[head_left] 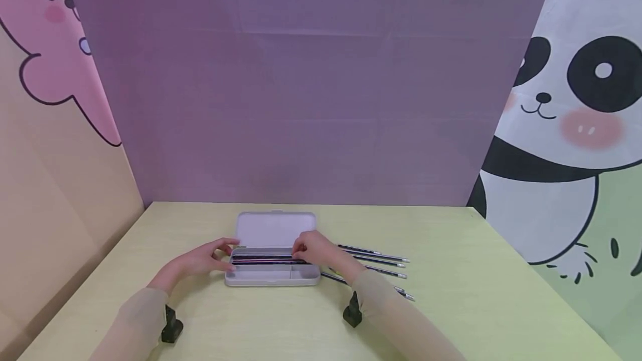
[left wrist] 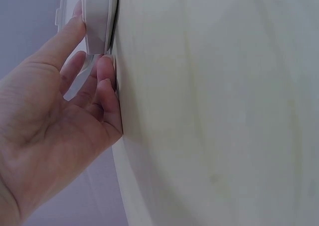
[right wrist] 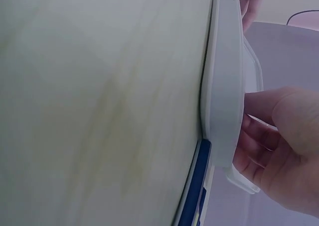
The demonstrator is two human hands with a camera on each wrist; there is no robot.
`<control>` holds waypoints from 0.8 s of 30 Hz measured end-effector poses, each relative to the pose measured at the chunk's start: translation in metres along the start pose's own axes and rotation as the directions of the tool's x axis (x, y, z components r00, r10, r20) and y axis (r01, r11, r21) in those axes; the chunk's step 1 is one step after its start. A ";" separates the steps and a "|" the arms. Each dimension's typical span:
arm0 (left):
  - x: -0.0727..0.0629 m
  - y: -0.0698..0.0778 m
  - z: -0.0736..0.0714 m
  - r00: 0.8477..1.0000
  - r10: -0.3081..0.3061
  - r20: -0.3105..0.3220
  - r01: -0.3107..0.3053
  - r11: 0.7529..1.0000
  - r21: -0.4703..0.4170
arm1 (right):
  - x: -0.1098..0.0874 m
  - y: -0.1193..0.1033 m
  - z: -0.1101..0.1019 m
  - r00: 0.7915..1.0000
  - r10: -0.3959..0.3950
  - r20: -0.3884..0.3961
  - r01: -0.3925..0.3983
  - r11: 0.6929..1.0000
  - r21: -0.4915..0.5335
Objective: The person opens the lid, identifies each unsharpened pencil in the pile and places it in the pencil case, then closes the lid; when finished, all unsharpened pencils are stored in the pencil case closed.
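Observation:
A white pencil case (head_left: 258, 282) lies on the table with its lid (head_left: 276, 227) folded back behind it. Several dark pencils (head_left: 261, 261) lie lengthwise in its rear compartment. My left hand (head_left: 200, 259) holds the left end of the case; in the left wrist view the thumb presses one edge of the case (left wrist: 97, 24) and the other fingers curl at its end. Over the right part, my right hand (head_left: 315, 248) reaches in with curled fingers and pinches a dark pencil. The right wrist view shows its fingertips hidden behind the case wall (right wrist: 227, 86).
Several dark pencils (head_left: 360, 249) with pale ends are spread on the table (head_left: 451, 272) right of the case, partly under the right forearm. A blue pencil (right wrist: 194, 183) lies close to the case's end in the right wrist view. A purple panel (head_left: 321, 99) stands behind the table.

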State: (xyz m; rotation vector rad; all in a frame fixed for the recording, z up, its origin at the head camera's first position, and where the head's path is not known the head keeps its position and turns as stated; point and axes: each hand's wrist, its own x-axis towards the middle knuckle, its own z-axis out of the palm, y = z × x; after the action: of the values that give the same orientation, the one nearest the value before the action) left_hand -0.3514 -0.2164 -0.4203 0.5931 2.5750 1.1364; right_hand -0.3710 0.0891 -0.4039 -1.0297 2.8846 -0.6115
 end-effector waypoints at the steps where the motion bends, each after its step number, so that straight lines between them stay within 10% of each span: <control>1: 0.000 0.000 0.000 1.000 0.001 0.000 -0.001 1.000 0.001 | 0.000 0.000 0.000 1.000 0.005 0.000 -0.005 1.000 -0.005; 24: -0.002 0.008 -0.004 0.999 -0.038 -0.014 0.038 0.999 -0.009 | -0.001 0.001 -0.006 1.000 -0.010 -0.016 0.010 1.000 0.014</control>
State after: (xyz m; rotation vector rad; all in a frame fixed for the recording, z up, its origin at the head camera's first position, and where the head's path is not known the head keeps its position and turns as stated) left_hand -0.3493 -0.2147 -0.4115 0.5334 2.5808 1.1423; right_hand -0.3718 0.0927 -0.3992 -1.0430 2.8857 -0.6422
